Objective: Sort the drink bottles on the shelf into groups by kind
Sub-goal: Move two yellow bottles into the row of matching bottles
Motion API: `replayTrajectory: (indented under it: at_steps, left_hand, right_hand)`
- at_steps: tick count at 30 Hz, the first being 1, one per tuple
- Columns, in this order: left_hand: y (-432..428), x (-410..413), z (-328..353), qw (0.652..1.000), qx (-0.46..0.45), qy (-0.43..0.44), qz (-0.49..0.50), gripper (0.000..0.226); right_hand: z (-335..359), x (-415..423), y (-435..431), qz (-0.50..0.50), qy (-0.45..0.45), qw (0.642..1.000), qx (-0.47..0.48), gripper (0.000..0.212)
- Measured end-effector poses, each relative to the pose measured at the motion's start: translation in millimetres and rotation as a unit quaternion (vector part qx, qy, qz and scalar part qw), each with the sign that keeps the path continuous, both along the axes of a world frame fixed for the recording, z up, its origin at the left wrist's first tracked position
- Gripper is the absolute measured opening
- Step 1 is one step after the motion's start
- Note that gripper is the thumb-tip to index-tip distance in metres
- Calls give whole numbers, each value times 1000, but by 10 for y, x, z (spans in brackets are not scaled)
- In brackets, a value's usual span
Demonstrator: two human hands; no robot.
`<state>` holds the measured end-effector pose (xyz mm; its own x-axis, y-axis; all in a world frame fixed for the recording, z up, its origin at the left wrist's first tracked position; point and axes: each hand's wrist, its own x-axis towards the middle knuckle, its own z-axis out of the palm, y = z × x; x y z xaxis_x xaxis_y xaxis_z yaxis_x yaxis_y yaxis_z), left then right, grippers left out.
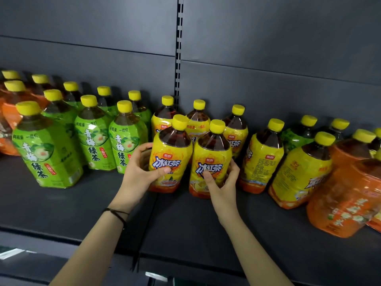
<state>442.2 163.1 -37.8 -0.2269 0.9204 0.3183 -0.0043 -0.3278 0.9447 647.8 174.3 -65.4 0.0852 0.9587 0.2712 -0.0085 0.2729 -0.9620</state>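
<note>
Directly below the slotted upright (178, 58), the person is working on the yellow cluster. The left hand (142, 168) is gripping the left yellow bottle (170, 159), thumb across the label front, fingers curling round its far side. The right hand (221, 182) is gripping the right yellow bottle (210, 166) the same way, mirrored. Both bottles appear to be standing on the shelf (61, 203), just beside each other, in front of three matching ones at the foot of the upright. My read: the pair is being squared into a front row, labels facing out, so the yellow group reads as one block.

Left of the upright, green-label bottles (92, 141) are sitting in tidy rows. Right of the upright it's mixed: more yellow-label bottles (261, 153), a stray green bottle (292, 137) behind them, then orange-label bottles (346, 199). Sorting is looking unfinished there.

Materials: clear plastic bodies showing dark tea, with glossy shrink sleeves crinkling and catching light. Yellow caps (180, 120) are ribbed screw tops. Bodies are looking faceted, shoulders sloping into narrow necks. The shelf is matte dark metal. Sleeves are probably slippery, hence the low wraparound grips.
</note>
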Motion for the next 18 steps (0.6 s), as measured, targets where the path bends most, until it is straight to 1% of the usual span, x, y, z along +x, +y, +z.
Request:
replayTrajectory:
  at_steps: [2, 5, 7, 9, 11, 13, 14, 16, 18]
  left_hand:
    - [44, -57, -10, 1000, 0, -13, 10, 64]
    - [95, -93, -67, 999, -12, -38, 25, 63]
    - [102, -89, -93, 999, -20, -17, 37, 65]
    - [84, -94, -127, 996, -37, 47, 65, 73]
    - [37, -93, -140, 983, -51, 137, 114, 81]
    - [-30, -81, -136, 950, -55, 243, 187, 84]
    - [-61, -69, -118, 931, -55, 281, 226, 83]
    - [-95, -49, -88, 906, -47, 311, 283, 78]
    - [-106, -27, -50, 903, -35, 310, 296, 73]
  right_hand:
    - [1, -56, 34, 3, -3, 1000, 2, 68]
    - [10, -126, 78, 16, 4, 1000, -3, 69]
    - [25, -149, 101, 25, 10, 1000, -8, 70]
    - [30, -157, 115, 27, 8, 1000, -9, 69]
    - [19, -155, 122, 21, 5, 1000, -10, 69]
    - [6, -154, 126, 15, 2, 1000, -10, 73]
    - [1, -154, 131, 14, 1, 1000, -10, 74]
    - [-5, -153, 134, 17, 2, 1000, -10, 75]
    - [-6, -159, 130, 24, 9, 1000, -11, 74]
